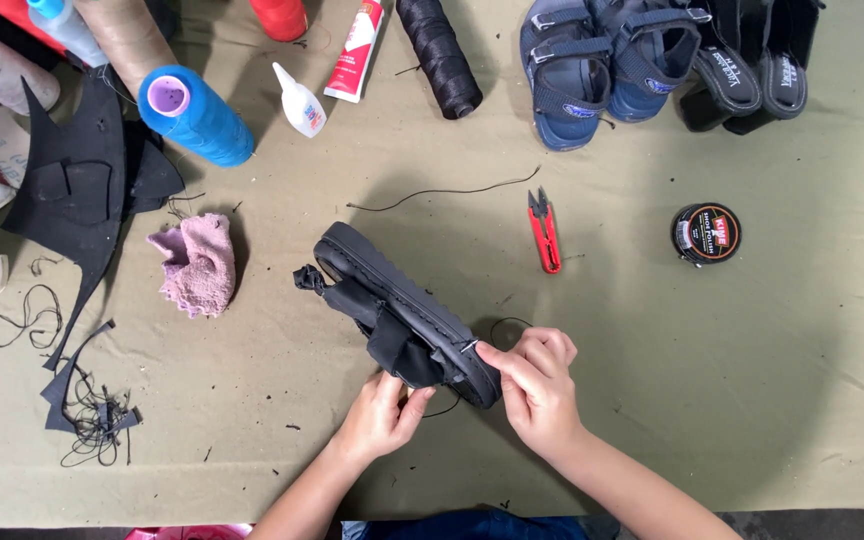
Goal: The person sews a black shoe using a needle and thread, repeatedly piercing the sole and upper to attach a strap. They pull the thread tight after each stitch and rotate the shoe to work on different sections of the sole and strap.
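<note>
The black sandal [402, 310] is held at the centre of the olive-covered counter [732, 400], turned on its side with the stitched edge of the sole facing up. Its long axis runs diagonally: one end points to the upper left, toward the pink cloth [195, 265], and the other end points to the lower right, toward the person's hands. The black straps hang below the sole on the near side. The left hand [380, 415] supports the sandal from beneath, its grip closed on the strap material at the lower end. The right hand [537, 385] is at the lower-right tip of the sole, thumb and forefinger pinched together on a small metal needle [469, 346] at the sole edge; a black thread [500, 325] loops just beside it. A red thread snipper [544, 232] lies near, up and to the right of the sandal, and a round tin [706, 233] lies farther right. A blue thread cone [195, 115], a small glue bottle [301, 102] and blue sandals [607, 65] lie along the far side, well apart from the hands.
</note>
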